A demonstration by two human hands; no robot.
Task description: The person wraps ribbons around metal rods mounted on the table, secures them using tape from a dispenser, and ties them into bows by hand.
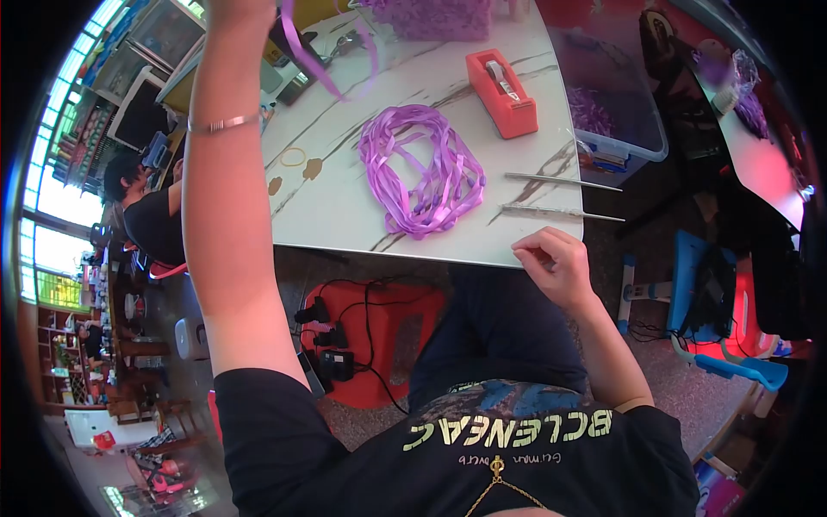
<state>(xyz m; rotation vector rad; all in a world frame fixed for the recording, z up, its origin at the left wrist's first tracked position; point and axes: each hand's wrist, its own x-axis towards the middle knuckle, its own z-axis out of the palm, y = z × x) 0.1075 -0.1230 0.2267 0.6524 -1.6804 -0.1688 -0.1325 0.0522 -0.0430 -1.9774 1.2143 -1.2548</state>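
My left arm stretches up to the top edge, where only part of my left hand [241, 10] shows; its fingers are cut off. A loose strip of purple ribbon [308, 53] loops down beside it; whether that hand holds the strip I cannot see. My right hand [556, 263] hovers at the table's near edge, fingers curled closed, with nothing visible in them. Just beyond it lie two thin metal rods [564, 181], roughly parallel and poking past the table's right edge. A looped bundle of purple ribbon [422, 172] lies flat on the marbled white table [332, 220].
A red tape dispenser [502, 93] stands at the right rear. Behind the bundle is a clear box of purple material [439, 19]. A rubber band [294, 157] lies left. Below are a red stool [379, 345] with cables and a plastic bin [624, 142]. Another person [151, 207] sits left.
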